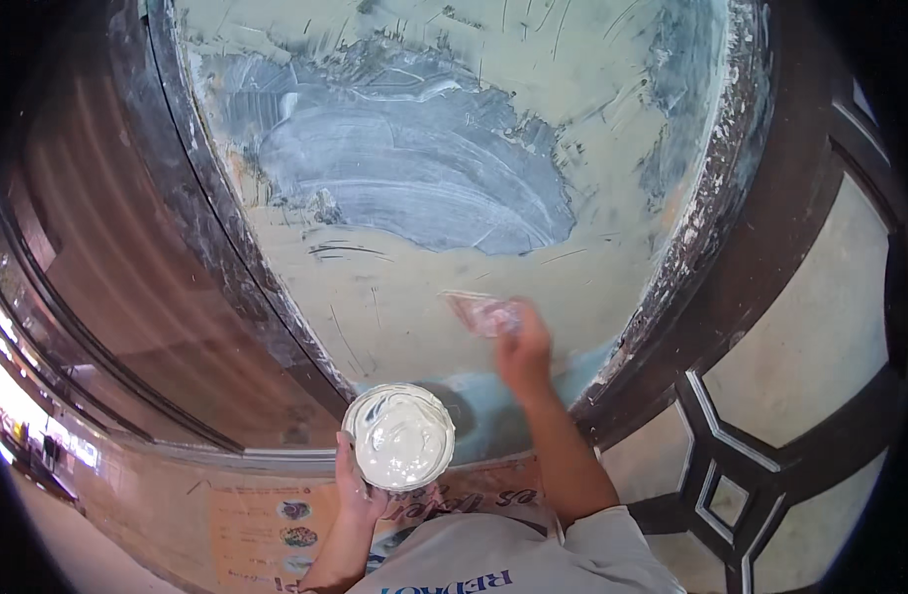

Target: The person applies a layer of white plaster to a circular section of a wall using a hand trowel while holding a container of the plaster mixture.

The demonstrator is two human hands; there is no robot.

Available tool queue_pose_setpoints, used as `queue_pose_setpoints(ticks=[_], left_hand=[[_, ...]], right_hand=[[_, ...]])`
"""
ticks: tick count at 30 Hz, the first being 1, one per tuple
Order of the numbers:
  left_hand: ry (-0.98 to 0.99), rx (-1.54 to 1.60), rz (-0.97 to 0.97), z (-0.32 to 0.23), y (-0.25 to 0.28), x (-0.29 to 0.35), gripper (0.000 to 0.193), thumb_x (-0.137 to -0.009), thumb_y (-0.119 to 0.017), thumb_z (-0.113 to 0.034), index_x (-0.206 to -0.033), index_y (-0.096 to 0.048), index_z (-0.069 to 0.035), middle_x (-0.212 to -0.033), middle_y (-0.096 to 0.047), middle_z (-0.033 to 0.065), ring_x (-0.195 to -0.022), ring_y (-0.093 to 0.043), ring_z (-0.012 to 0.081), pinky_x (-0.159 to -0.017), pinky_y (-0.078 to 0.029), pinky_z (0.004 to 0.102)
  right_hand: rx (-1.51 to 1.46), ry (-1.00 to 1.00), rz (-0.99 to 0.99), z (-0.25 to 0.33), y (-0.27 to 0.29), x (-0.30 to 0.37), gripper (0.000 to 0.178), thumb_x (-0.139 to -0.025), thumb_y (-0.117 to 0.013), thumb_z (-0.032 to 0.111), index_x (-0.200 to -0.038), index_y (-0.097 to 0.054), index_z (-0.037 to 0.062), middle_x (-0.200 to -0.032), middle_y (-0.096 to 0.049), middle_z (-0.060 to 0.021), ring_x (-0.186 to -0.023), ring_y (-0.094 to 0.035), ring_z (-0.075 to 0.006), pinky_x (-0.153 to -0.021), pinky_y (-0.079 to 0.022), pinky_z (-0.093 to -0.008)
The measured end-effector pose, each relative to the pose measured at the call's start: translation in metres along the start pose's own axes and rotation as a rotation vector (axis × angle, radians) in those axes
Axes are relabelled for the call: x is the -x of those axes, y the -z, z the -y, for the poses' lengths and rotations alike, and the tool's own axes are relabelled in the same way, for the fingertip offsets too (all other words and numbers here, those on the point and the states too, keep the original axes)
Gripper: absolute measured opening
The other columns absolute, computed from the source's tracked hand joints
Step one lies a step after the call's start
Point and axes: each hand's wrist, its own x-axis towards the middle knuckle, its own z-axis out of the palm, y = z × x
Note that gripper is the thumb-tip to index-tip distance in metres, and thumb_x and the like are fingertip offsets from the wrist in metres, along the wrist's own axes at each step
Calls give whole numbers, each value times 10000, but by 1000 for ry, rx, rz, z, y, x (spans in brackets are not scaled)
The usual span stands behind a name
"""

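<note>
In the head view, the tub (402, 487) of white paste (404, 444) is at the lower middle, in front of the wall's (404, 302) bottom edge, its open top facing the camera. The left hand (359, 498) holds it from the left and below, thumb along the side. The right hand (525, 351), right of the tub and higher up, is closed around a scraper (464, 309); both are blurred, and whether the scraper touches the wall I cannot tell. Above it, a grey patch (414, 168) shows amid the wall's pale coat, which is marked with short dark strokes. Rough, speckled edges run down both sides, a left edge (216, 198) and a right edge (706, 198). Beyond them lie a glossy brown panel (117, 218) on the left and dark framing (815, 238) with pale fields (795, 317) on the right. Low down, a printed orange sheet (256, 530) is partly covered by the left forearm (337, 552) and the shirt (493, 549). The tub hides part of the wall's bottom edge, and the right forearm (570, 450) crosses its lower right corner. Counted: two hands, one tub, one scraper, one large grey patch, two rough edges, one small diamond (728, 501) at lower right. Things at the bright far left are too small to tell.
</note>
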Motion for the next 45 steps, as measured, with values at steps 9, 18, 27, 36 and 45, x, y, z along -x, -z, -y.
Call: queue_pose_setpoints(ticks=[9, 18, 27, 36, 45], left_hand=[[42, -34, 20, -11, 15, -13, 577, -1023, -373, -480, -1408, -424, -54, -1380, -523, 124, -1228, -543, 263, -1034, -455, 394], [20, -83, 54, 0, 4, -26, 600, -1014, -373, -502, -1406, -421, -51, -1356, -539, 112, -1212, -554, 253, -1029, -458, 388], [34, -90, 34, 18, -10, -15, 597, -996, -408, -525, -1390, -453, -79, -1366, -538, 102, -1236, -537, 249, -1033, -451, 405], [64, -134, -25, 46, -37, -13, 600, -993, -416, -530, -1374, -465, -69, -1336, -563, 97, -1191, -573, 241, -1000, -481, 389], [47, -106, -110, 75, -39, 4, 615, -991, -420, -526, -1400, -442, -67, -1370, -536, 110, -1232, -542, 255, -1032, -455, 406]], right_hand=[[-760, -520, -693, -90, 61, 26, 331, -1003, -549, 231, -1259, -468, 36, -1184, -554, -96, -1091, -559, -199, -949, -452, -329], [117, -90, -300, -93, 55, 7, 253, -972, -569, 228, -1096, -532, 11, -1087, -621, -111, -960, -592, -224, -847, -461, -336], [-893, -918, -698, -126, 70, 64, 336, -1001, -508, 231, -1283, -441, 62, -1028, -580, -34, -918, -588, -206, -828, -477, -322], [-240, -289, -216, -66, 104, -31, 369, -992, -535, 218, -1269, -428, -1, -1073, -573, -94, -1003, -552, -184, -884, -452, -307], [-1087, -1174, -697, -176, 58, 133, 476, -990, -528, 246, -1421, -339, 175, -1326, -474, -53, -1049, -559, -227, -854, -486, -312]])
